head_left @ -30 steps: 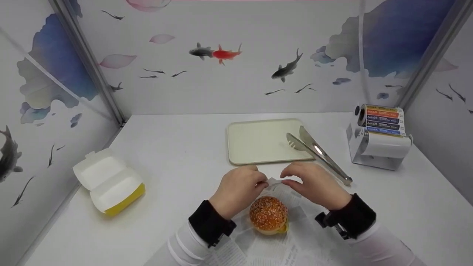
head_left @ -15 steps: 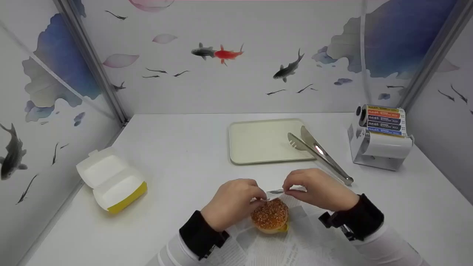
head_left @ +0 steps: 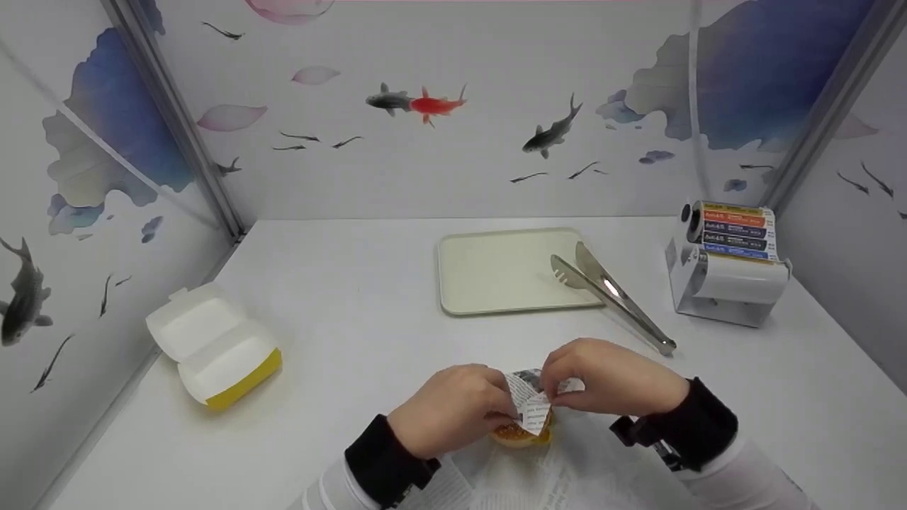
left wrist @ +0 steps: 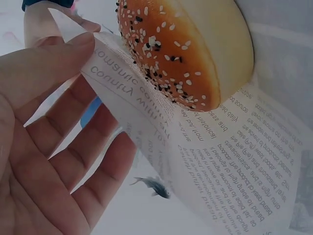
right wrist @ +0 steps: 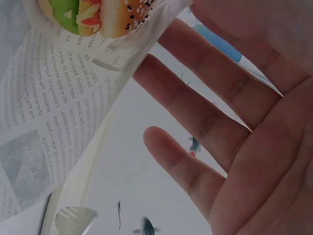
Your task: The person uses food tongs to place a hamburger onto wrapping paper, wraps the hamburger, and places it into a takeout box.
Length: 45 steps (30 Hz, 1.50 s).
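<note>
A sesame-topped burger (head_left: 517,435) sits on newspaper-print wrapping paper (head_left: 521,482) at the front of the table. The paper's far edge is lifted and folded over the bun, hiding most of its top in the head view. My left hand (head_left: 457,409) pinches that edge between thumb and index finger, left of the bun; its other fingers (left wrist: 105,174) are behind the sheet in the left wrist view. On the right side, my right hand (head_left: 613,379) pinches the same edge. Green and red filling shows in the burger (right wrist: 88,17) in the right wrist view.
Behind the hands lies a cream tray (head_left: 503,273), with metal tongs (head_left: 623,304) resting across its right edge. An open white-and-yellow clamshell box (head_left: 220,347) stands at left. A white dispenser with rolls (head_left: 733,265) is at back right. Printed walls (head_left: 453,163) enclose the table.
Both hands have come nearer the body, bringing the paper's far edge up and over the bun. The right fingers, apart at first, have closed on the paper. Box, tray and tongs stay put.
</note>
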Available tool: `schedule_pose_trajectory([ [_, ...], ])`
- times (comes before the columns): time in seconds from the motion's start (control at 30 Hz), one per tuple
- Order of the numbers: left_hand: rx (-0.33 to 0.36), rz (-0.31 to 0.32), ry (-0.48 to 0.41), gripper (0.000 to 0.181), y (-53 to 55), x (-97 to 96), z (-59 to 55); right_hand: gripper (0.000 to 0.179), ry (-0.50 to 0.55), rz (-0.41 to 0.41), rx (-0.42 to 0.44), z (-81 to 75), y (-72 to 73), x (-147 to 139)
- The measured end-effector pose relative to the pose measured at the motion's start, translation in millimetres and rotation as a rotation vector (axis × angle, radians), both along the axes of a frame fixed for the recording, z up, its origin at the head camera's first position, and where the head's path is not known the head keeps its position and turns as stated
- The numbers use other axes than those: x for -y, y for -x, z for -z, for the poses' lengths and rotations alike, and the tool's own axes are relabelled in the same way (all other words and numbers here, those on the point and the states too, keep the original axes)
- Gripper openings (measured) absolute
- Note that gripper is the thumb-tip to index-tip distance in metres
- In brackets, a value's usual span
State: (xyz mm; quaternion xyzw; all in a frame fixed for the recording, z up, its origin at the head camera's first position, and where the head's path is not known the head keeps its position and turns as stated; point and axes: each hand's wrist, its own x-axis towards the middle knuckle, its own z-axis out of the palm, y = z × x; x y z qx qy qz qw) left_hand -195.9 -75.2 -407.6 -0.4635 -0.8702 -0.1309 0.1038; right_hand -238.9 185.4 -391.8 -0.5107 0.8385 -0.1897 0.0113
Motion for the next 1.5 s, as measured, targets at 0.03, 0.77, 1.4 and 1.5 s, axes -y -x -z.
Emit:
schedule_pose_trajectory([
  [0.03,0.002,0.003,0.010,0.007,-0.4,-0.2,-0.2,0.015,-0.012,0.003,0.008,-0.4,-0.6,0.7],
  [0.77,-0.108,0.017,0.142,0.015,-3.8,-3.9,9.0,0.015,-0.017,0.011,-0.005,-1.8,1.5,-1.9],
  [1.4,0.061,-0.110,0.223,0.033,41.5,-3.2,9.1,0.021,-0.124,0.025,-0.243,-4.5,-30.1,-10.7],
  [1.5,0.089,-0.110,0.223,0.023,45.4,-7.0,3.0,0.028,-0.152,-0.056,-0.315,0.5,-41.9,-3.5],
])
